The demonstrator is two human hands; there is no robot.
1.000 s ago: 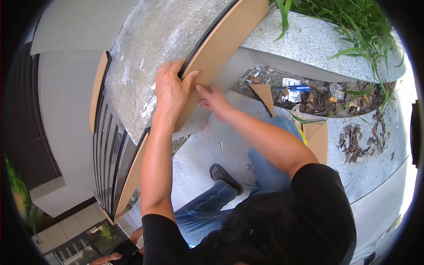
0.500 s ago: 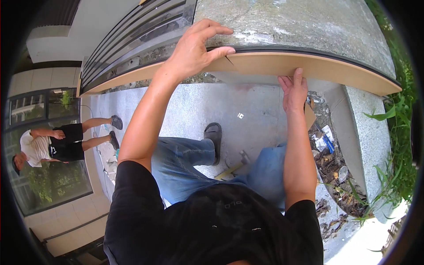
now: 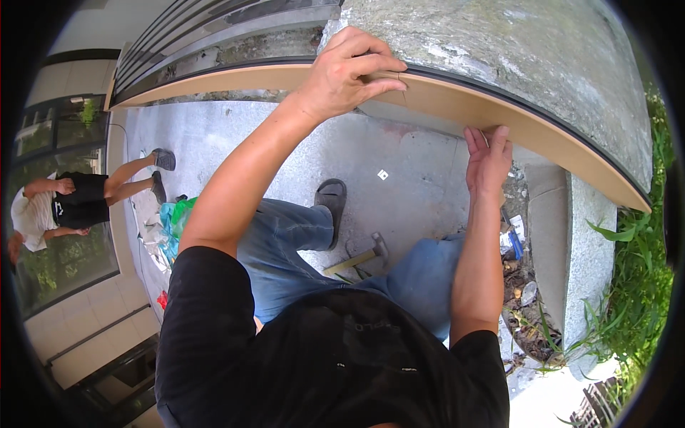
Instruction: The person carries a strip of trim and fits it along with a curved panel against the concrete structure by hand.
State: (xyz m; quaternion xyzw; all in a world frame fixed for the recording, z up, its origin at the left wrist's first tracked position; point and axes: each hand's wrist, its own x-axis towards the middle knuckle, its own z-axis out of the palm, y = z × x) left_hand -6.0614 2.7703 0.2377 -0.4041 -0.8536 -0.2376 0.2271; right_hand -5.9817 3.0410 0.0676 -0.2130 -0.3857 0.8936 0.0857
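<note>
A long tan board (image 3: 464,103) with a black strip along its upper edge runs across the view, bending with the lens. My left hand (image 3: 349,75) is at that upper edge, thumb and fingertips brought close together. A thin dark line drops from these fingertips over the board's face; whether it is a wire or a mark, I cannot tell. Further right, my right hand (image 3: 489,160) reaches up to the lower edge, thumb and curled fingers closed against it. Beyond the board lies a rough grey concrete slab (image 3: 528,43).
A hammer (image 3: 360,257) lies on the floor by my legs. At right are a blue-handled tool (image 3: 515,244), leaf litter, a stone curb (image 3: 591,264) and green plants. Dark metal slats (image 3: 171,43) stand at upper left. Another person (image 3: 71,207) is at far left, near plastic bags (image 3: 171,225).
My view has turned, so the board slopes more to the right. My left hand has moved right along the edge and its fingers have drawn together. My right hand stays at the lower edge.
</note>
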